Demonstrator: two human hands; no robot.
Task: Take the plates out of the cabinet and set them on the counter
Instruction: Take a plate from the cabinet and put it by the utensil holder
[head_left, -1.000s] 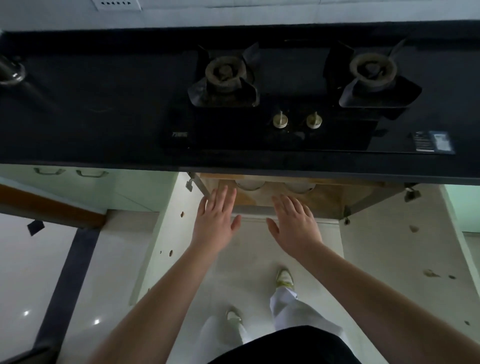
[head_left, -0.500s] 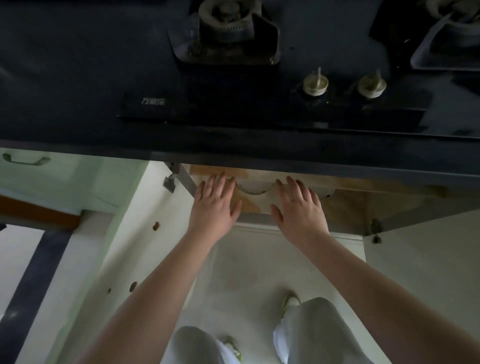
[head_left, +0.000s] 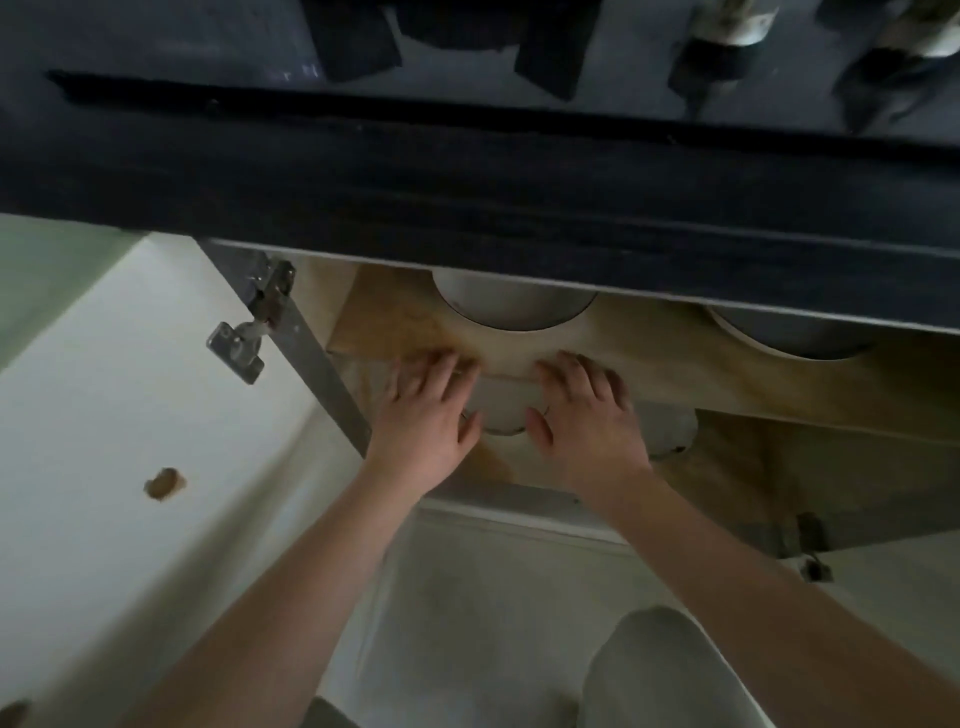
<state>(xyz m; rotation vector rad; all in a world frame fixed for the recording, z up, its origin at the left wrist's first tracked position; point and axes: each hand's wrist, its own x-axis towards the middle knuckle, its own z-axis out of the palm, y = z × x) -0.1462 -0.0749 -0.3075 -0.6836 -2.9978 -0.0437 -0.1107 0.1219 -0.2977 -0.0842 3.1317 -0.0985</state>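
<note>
White plates (head_left: 498, 410) on the lower shelf at frame centre sit between the left hand (head_left: 423, 423) and right hand (head_left: 582, 426), both spread with fingers loosely straight and holding nothing, so each should probably slide under opposite rims before lifting toward the dark counter (head_left: 467, 171).

The counter (head_left: 467, 187) hides the far parts of both upper plates (head_left: 511, 306) in the cabinet (head_left: 779, 374). The left hand (head_left: 423, 415) and right hand (head_left: 584, 421) cover most of a lower plate (head_left: 501, 415); whether they touch it is unclear. Stove knobs (head_left: 737, 26) are cut off at the far edge.
</note>
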